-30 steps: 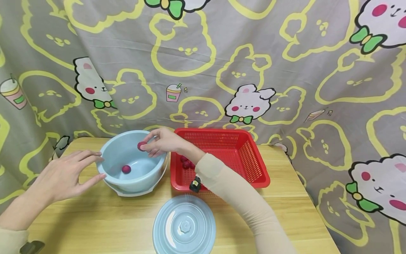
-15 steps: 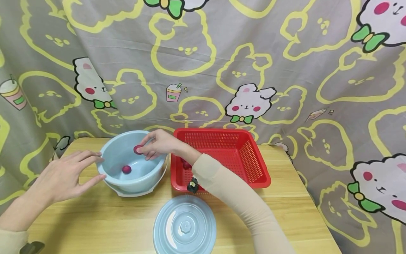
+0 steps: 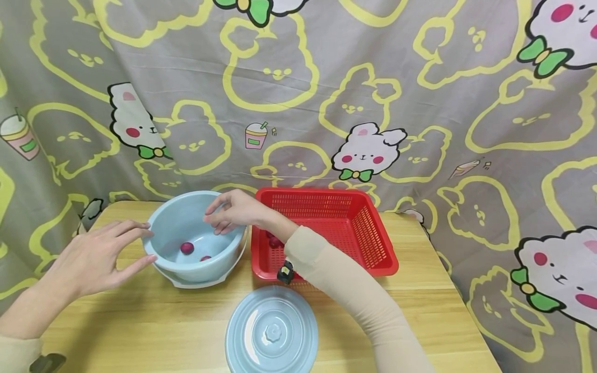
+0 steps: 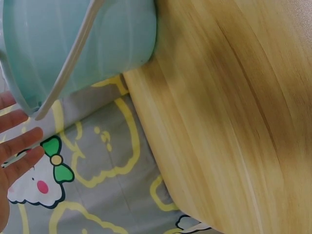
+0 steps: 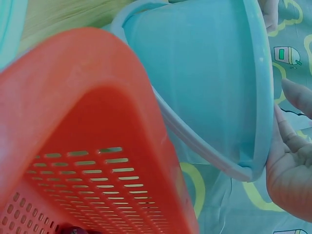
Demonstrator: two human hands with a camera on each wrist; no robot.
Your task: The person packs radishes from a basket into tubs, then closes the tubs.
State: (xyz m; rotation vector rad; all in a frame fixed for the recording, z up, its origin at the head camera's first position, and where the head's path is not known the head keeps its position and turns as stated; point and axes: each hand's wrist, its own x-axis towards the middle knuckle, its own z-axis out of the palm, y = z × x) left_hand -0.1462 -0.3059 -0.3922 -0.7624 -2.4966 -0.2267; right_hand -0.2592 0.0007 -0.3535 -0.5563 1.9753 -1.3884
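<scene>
Right hand (image 3: 238,210) above the blue bucket (image 3: 200,268): fingers part-curled, thumb and tips apart, nothing visible between them; its palm is turned from the head view. Left hand (image 3: 100,254): fingers spread, tips at the bucket's left rim, gripping nothing; cut by the frame edge in the left wrist view. In the bucket, one dark red ball (image 3: 187,248) shows whole; a second ball (image 3: 205,258) is mostly hidden behind the near wall. Handle (image 4: 70,63) hangs outside the bucket. Red basket (image 3: 391,264) just to the right: dark red balls (image 3: 275,242) at its left end, partly covered by the right arm, count unclear. Blue lid (image 3: 272,331) on the bench (image 3: 163,331), near edge cut off by the frame
</scene>
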